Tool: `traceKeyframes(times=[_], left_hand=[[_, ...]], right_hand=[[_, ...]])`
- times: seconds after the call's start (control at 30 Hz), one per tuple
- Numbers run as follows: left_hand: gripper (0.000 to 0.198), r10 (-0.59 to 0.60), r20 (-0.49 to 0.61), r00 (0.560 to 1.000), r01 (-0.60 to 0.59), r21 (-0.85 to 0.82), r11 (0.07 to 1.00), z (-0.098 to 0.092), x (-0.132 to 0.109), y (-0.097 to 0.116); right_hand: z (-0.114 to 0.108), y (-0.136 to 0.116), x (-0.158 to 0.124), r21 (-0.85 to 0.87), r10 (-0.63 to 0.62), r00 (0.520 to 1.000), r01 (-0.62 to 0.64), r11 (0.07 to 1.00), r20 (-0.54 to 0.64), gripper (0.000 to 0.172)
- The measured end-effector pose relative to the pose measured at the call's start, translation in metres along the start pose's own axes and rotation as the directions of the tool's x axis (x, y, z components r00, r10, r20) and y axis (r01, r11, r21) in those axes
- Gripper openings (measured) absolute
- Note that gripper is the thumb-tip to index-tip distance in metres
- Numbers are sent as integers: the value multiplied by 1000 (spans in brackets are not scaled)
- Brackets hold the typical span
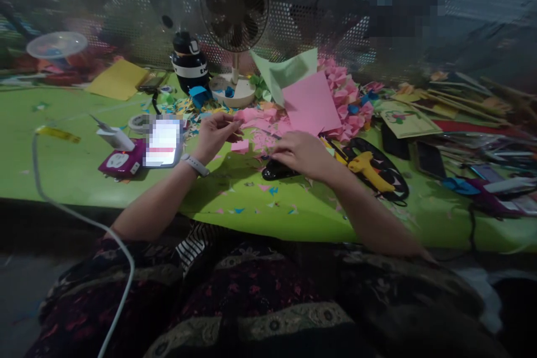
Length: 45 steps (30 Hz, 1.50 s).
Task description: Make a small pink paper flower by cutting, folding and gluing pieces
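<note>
My left hand [218,131], with a pale watch [195,165] on the wrist, is closed in a pinch at the table's middle. Its fingertips meet the edge of some pink paper pieces [260,117]; whether a piece is between them cannot be told. To its right my right hand [300,151] is curled, palm down, round what look like scissors, whose thin dark blade [271,133] points left towards the pink paper. A glossy black object [274,171] lies under this hand, partly hidden. A small pink paper square [240,146] lies below my left fingers.
Behind stand a fan [234,3] and a black bottle [188,64]. Pink [312,105] and green sheets [289,75] lean by a heap of folded pink paper [346,89]. A lit phone [163,142] is left, a yellow glue gun [371,172] right. A white cable [126,274] hangs over the front edge.
</note>
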<state>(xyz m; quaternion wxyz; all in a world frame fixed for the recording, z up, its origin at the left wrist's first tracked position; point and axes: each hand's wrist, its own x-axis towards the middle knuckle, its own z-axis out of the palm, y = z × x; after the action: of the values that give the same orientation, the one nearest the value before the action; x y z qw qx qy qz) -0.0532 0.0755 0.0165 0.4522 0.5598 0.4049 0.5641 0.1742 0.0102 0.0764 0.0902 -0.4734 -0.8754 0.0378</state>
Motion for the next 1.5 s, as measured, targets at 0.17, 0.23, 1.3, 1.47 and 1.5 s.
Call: traceKeyframes(times=[0.17,0.23,1.3,1.47,1.5], left_hand=[[31,-25,-10,1000,25,-31,999,1,0,-1],[29,-33,-6,999,33,-39,999,2,0,-2],[3,-397,253,882,468,-384,796,14,-7,-2],[2,-435,227,872,490,-445,750,14,-8,3],[2,-430,230,873,487,-443,752,14,-9,3]], right_hand=[[16,-22,49,-76,44,968,-25,997,249,15],[20,-28,55,-112,63,958,-33,993,280,16],[45,3,68,620,256,824,141,772,-505,6],[49,0,68,574,268,809,102,812,-523,1],[49,-1,67,565,269,811,90,820,-519,1]])
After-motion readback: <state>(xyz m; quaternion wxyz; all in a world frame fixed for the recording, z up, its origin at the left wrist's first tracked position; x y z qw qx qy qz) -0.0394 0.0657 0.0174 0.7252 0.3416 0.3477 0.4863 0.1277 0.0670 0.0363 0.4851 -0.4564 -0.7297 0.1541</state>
